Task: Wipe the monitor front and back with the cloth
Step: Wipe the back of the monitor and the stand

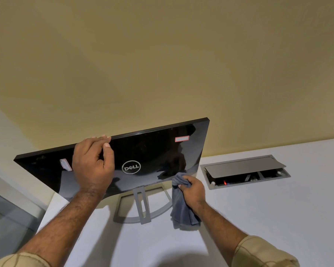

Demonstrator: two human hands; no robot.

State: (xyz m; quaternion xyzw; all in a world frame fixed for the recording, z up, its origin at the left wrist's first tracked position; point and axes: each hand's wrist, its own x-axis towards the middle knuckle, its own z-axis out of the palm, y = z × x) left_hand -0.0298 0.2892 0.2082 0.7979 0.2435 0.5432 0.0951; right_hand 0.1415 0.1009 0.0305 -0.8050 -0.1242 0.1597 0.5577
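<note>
The monitor (152, 151) stands on a white desk with its glossy black back toward me, a round silver logo at its middle and a grey open-frame stand (141, 207) below. My left hand (94, 162) grips the monitor's top edge left of the logo, fingers over the rim and thumb on the back. My right hand (193, 189) is closed on a grey cloth (181, 209), pressing its bunched top against the lower right of the back panel while the rest hangs down. The screen side is hidden.
The white desk (258, 218) runs up to a beige wall (162, 64). A grey recessed cable box (245, 170) with its lid half raised sits in the desk right of the monitor. Two small stickers are on the back panel. A glass partition (6, 218) lies at the left.
</note>
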